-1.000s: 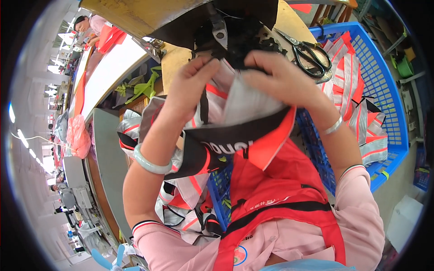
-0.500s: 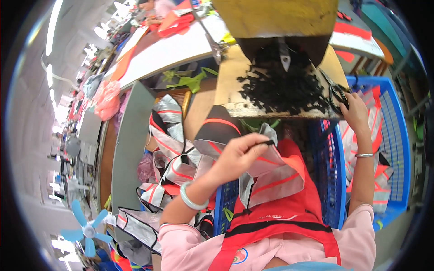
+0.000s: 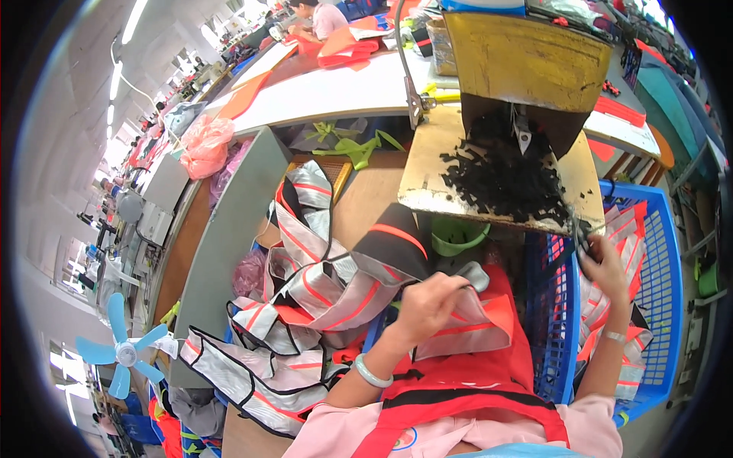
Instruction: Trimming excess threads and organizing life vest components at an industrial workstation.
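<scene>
My left hand (image 3: 429, 307) is closed on a silver-grey fabric piece (image 3: 475, 336) with orange stripes, which hangs over my red apron (image 3: 458, 377). At the right front corner of the wooden platform (image 3: 427, 183), my right hand (image 3: 605, 267) is closed round a pair of dark scissors (image 3: 578, 238); its blades are partly lost against the platform's edge. Black fabric scraps (image 3: 511, 183) lie piled on the platform under a yellow machine housing (image 3: 527, 65). More silver pieces with orange stripes and black edging (image 3: 336, 298) lie heaped to my left.
On the right stands a blue plastic basket (image 3: 663, 282) holding striped pieces. A green bowl (image 3: 458, 248) sits beneath the platform. At the left are a grey panel (image 3: 221, 252) and a blue fan (image 3: 122, 351). Beyond a white table (image 3: 328, 95), another person (image 3: 324, 23) sits working.
The view has shifted, showing more of the far table and the left heap. My right hand has drawn the scissors back toward the platform's front edge. My left hand still grips the fabric, now lower.
</scene>
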Available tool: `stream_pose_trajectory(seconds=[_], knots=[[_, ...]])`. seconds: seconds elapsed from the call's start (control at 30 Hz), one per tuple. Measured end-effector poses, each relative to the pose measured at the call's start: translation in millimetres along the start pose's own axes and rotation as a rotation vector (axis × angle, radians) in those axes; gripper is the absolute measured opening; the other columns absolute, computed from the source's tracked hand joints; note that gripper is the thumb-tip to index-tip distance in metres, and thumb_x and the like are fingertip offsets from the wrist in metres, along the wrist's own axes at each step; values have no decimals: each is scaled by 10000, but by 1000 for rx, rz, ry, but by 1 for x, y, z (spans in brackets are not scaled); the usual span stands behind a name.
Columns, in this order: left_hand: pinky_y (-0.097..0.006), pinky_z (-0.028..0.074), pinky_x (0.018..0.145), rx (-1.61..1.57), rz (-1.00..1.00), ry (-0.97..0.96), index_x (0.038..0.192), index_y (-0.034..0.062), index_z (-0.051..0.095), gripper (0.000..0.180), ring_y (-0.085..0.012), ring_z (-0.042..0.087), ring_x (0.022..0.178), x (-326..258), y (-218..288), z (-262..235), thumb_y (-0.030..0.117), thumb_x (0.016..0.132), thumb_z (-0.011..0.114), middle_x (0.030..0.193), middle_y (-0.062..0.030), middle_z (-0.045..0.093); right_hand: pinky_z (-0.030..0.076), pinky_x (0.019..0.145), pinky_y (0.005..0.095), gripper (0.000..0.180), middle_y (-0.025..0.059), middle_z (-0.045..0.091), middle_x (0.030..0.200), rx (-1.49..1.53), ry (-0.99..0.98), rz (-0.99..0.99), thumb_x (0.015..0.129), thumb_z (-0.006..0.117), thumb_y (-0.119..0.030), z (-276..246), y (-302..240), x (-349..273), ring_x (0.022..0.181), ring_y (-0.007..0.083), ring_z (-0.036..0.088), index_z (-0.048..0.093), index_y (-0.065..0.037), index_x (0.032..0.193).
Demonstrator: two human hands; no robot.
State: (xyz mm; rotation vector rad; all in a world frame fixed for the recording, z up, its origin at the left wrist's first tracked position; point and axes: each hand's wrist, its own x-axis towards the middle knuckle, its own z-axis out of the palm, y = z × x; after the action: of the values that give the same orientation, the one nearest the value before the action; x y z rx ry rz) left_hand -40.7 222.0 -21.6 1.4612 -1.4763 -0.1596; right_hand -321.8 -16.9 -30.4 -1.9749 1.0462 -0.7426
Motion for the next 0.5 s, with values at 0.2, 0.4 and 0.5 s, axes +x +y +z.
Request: stream_pose_trajectory(seconds=[0.2,0.4,0.5], knots=[[-384,488,535,-2,240,-520,994,123,580,201,-266,621,674,-34,17,48,102,798,542,725,-81,548,495,712,265,337,54,661,896,259,-544,-253,809,716,-124,105,-115,-13,795,95,594,587,-12,1100],[-361,496,576,-72,313,-398,1056,110,624,299,-262,620,723,-22,52,20,58,762,612,793,-60,603,484,812,285,306,26,631,996,293,-944,-258,874,649,-182,216,-61,-39,905,112,578,571,-16,1119],[-338,514,617,-203,135,-364,954,71,666,144,-259,643,701,7,41,11,74,811,659,820,-87,649,465,832,297,245,24,609,1039,757,-713,-127,897,570,-160,219,-55,-53,943,134,566,565,-37,1110]])
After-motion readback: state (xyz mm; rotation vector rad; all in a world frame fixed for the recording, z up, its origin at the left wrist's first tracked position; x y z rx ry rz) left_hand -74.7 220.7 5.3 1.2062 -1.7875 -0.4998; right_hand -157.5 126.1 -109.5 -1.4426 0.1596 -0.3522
